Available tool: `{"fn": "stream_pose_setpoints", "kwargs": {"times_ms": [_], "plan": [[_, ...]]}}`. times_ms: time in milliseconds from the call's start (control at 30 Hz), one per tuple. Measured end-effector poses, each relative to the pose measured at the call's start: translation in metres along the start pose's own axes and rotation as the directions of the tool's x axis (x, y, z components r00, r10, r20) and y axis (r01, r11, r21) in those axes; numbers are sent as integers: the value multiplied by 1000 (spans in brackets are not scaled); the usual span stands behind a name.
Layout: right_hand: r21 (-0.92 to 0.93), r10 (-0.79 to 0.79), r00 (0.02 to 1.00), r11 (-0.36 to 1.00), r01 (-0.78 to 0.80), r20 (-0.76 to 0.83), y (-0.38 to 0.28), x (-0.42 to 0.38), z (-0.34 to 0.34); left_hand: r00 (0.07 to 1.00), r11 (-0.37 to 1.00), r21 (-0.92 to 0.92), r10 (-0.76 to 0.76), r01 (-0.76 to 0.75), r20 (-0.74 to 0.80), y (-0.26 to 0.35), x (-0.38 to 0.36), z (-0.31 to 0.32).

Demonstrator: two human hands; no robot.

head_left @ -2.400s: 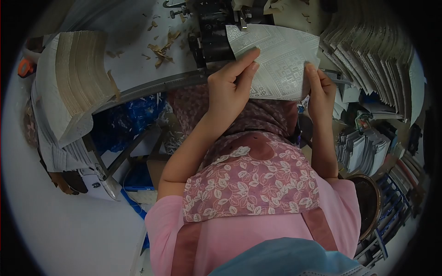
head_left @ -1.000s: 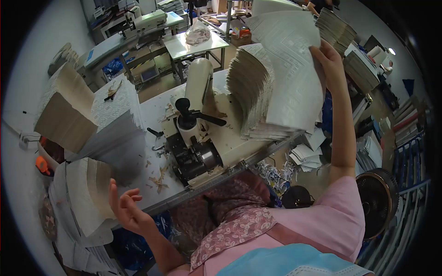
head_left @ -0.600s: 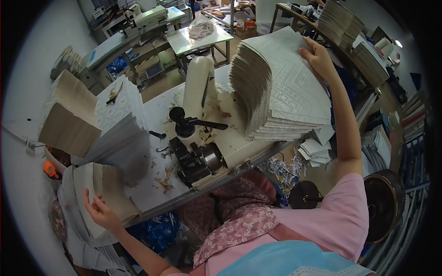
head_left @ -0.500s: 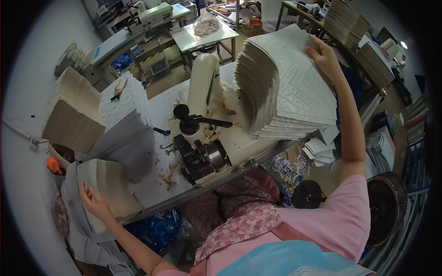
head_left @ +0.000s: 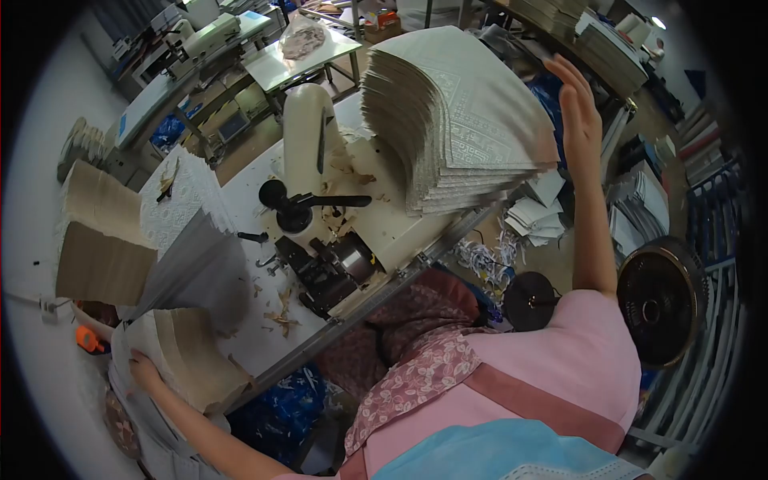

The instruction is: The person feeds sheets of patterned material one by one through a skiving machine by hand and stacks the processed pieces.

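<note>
My right hand (head_left: 580, 120) is raised with its fingers stretched out, just right of a tall curved stack of pale sheets with an embossed pattern (head_left: 488, 104). Nothing is in that hand. At the lower left, my left hand (head_left: 146, 374) rests against a bent stack of grey and tan sheets (head_left: 188, 352), its fingers curled at the stack's left edge and partly hidden. Between the two stacks stands a cream machine (head_left: 306, 132) with a black lever (head_left: 336, 200) and a metal cylinder at its front.
Tan scraps (head_left: 282, 312) lie on the white tabletop (head_left: 260, 344). Another folded stack of tan sheets (head_left: 104, 256) stands by the left wall. Cut paper strips (head_left: 492, 260) and a round black fan (head_left: 660, 300) are at the right. Behind are a sewing machine (head_left: 204, 40) and a side table.
My right hand has come off the embossed stack and opened beside it. My left hand has moved down against the edge of the lower-left stack. The camera view has shifted.
</note>
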State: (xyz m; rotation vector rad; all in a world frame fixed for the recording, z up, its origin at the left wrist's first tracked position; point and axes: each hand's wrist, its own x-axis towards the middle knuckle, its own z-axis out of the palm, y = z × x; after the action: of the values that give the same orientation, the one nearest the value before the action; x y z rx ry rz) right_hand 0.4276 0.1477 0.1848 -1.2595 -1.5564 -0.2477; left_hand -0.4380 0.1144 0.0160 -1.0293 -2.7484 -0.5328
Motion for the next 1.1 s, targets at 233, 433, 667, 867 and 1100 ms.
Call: {"fn": "stream_pose_setpoints", "kwargs": {"times_ms": [233,433,667,867,1100], "plan": [[407,317,823,906,-116,-472,-2,-67,72,999,995,-101,-6,2,-36,14,-22,-16],[246,268,868,953,-176,-417,-7,-61,68,993,989,-150,-13,-5,-115,17,-31,-28],[193,182,942,973,-130,-282,-5,-67,58,905,997,-38,40,-62,-424,43,-51,-53],[617,-205,960,735,280,-191,-77,-130,76,813,828,-258,343,-498,-470,132,-193,-174],[593,-238,572,557,-581,785,-181,-192,136,906,508,-751,275,-421,-322,175,-320,-175]]}}
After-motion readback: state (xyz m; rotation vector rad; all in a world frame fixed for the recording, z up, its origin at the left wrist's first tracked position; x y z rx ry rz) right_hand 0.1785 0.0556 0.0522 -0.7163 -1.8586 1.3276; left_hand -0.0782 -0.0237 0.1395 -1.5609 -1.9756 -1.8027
